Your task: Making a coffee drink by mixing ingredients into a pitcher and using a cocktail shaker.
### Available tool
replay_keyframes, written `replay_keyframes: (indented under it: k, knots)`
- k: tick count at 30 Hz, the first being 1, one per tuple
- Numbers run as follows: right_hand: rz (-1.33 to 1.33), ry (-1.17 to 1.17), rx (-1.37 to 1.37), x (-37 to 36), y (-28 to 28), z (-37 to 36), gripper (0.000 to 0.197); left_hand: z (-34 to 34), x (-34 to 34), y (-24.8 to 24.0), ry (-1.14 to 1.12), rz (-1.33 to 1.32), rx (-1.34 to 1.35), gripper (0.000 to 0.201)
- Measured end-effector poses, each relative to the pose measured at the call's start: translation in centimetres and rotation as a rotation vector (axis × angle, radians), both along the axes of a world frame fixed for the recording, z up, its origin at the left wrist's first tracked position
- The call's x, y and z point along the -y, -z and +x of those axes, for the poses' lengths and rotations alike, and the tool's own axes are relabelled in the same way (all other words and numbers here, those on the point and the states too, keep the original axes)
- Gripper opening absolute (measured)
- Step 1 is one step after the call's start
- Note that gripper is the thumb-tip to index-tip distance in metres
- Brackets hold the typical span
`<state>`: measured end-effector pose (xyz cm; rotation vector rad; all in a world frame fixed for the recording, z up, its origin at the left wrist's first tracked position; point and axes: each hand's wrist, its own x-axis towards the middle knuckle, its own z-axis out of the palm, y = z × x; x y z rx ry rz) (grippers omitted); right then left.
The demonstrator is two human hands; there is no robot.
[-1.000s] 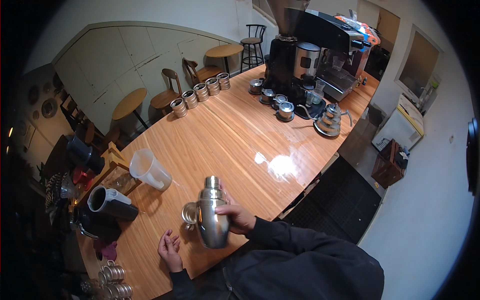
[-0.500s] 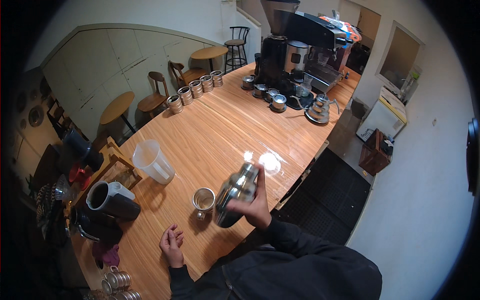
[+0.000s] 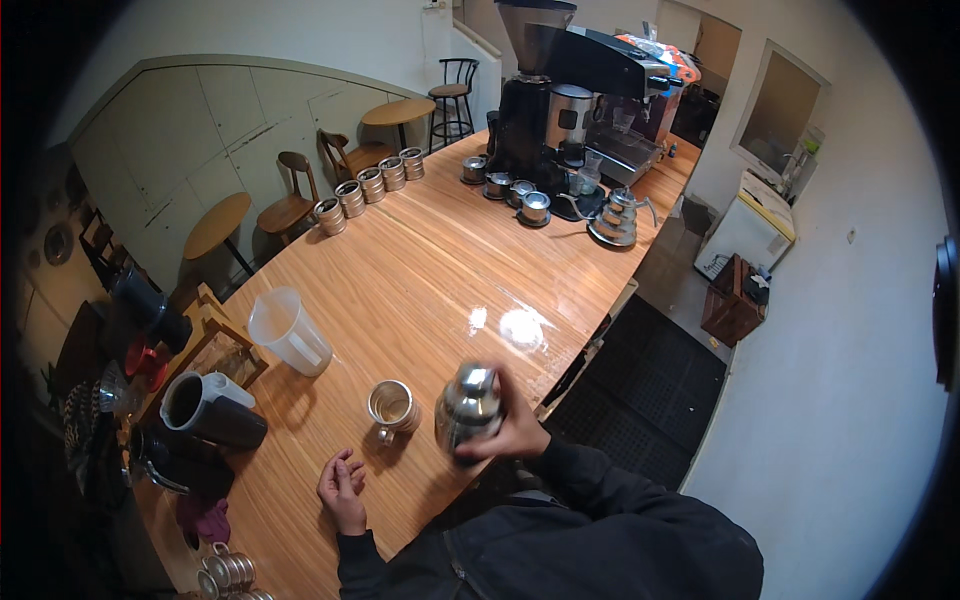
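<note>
Shaker (image 3: 468, 412) has moved farther from the mug (image 3: 409, 414), right hand (image 3: 517, 428) wrapped around it, left hand (image 3: 344, 491) loosely curled.

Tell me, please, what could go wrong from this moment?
The metal shaker might slip: only the right grip holds it, and the left grip is apart from it. It could also bump the open metal cup standing beside it on the wooden table, perhaps tipping the cup over.
</note>
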<state>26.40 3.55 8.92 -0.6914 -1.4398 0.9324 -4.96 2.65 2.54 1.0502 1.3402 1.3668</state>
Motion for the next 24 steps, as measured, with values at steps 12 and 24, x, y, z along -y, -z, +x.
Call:
replay_keyframes:
  k: [12,24]
  knots:
    - [0.246,-0.058,0.160,-3.0,-0.5,3.7,0.099,4.1,-0.5,0.8,-0.286,0.260,-0.282,0.028]
    - [-0.011,-0.164,-0.222,-6.4,-1.9,7.6,0.097,8.5,0.3,1.8,-0.504,0.229,-0.267,0.028]
